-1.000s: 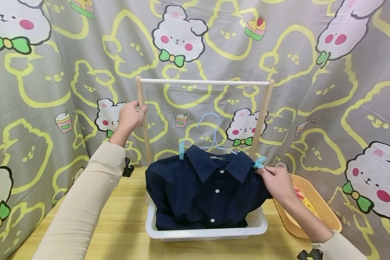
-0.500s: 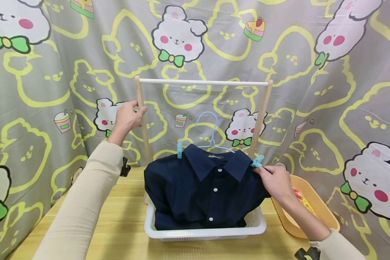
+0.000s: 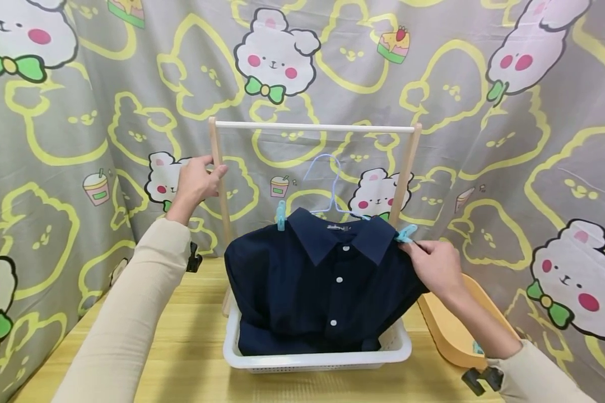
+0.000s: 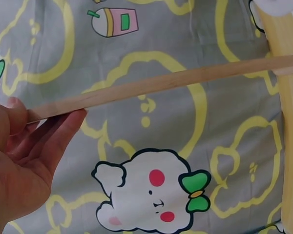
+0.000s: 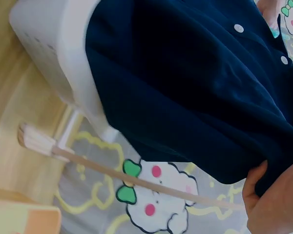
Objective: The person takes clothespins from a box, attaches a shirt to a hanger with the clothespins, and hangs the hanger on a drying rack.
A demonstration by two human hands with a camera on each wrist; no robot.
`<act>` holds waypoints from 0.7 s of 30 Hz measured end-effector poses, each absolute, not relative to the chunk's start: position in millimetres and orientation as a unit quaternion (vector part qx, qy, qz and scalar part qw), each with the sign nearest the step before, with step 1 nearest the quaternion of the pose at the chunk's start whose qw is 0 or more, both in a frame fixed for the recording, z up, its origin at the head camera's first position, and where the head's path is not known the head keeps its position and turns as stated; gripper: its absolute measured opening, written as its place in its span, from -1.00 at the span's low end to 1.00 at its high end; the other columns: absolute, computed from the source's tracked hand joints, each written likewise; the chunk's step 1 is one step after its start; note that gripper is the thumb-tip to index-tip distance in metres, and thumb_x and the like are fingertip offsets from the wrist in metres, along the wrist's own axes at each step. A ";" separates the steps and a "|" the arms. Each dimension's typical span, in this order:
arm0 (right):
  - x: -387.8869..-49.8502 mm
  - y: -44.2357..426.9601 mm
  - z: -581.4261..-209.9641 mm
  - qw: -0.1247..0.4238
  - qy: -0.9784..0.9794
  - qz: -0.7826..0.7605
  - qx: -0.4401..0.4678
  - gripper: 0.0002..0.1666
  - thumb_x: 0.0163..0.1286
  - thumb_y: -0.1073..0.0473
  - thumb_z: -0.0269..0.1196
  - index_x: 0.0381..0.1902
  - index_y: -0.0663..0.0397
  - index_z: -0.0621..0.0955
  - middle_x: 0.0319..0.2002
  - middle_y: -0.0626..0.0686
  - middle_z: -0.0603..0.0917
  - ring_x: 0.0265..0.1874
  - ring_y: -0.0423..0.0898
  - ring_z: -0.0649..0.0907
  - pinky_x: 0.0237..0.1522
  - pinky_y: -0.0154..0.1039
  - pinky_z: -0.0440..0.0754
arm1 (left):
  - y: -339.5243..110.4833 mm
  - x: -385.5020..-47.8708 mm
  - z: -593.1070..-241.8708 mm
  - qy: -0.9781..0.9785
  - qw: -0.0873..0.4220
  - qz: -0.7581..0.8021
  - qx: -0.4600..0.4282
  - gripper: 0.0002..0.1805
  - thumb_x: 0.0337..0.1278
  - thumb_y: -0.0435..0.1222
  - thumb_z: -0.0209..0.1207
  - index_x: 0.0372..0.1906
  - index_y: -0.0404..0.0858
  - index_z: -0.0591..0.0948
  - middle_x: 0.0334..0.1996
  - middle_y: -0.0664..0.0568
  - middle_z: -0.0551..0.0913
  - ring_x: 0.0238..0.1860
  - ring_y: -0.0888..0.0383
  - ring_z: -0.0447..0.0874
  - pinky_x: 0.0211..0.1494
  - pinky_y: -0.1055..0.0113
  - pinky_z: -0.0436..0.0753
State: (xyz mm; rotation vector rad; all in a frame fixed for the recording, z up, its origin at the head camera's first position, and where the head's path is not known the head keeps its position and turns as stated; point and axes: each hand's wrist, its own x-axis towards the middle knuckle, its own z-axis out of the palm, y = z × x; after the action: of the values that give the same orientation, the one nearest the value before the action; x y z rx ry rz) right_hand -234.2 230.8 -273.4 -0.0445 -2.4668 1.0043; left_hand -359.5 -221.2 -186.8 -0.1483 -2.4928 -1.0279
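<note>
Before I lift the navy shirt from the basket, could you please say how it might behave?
The navy button-up shirt will probably drape floppily: its fabric sags into the white basket. It seems unlikely to slip off the blue hanger, with clothespins clipped at its shoulders.

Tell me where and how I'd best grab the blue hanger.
Probably pinch the blue hanger by its upright neck, just below the hook, coming from the front. That slim wire stands bare above the navy shirt, whose fabric hides much of the hanger's lower part.
</note>
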 end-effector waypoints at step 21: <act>-254.0 271.4 -188.8 0.285 -0.896 0.335 -0.056 -0.33 0.37 -0.35 0.18 -0.70 -0.01 0.75 -0.81 -0.23 0.45 -0.36 0.00 0.48 -0.47 -0.13 0.34 | -226.0 -364.4 -186.6 -0.897 0.220 -0.379 -0.063 -0.53 0.50 -0.14 0.08 0.31 -0.34 0.52 0.01 -0.43 0.64 -0.21 -0.23 0.81 -0.24 0.15 0.77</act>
State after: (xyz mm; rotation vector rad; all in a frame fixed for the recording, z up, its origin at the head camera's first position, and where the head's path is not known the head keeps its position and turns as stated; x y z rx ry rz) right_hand -254.0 271.4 -188.8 -0.1498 -2.3969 0.8968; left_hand -364.4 -226.0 -186.6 -0.1745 -2.4807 -1.0488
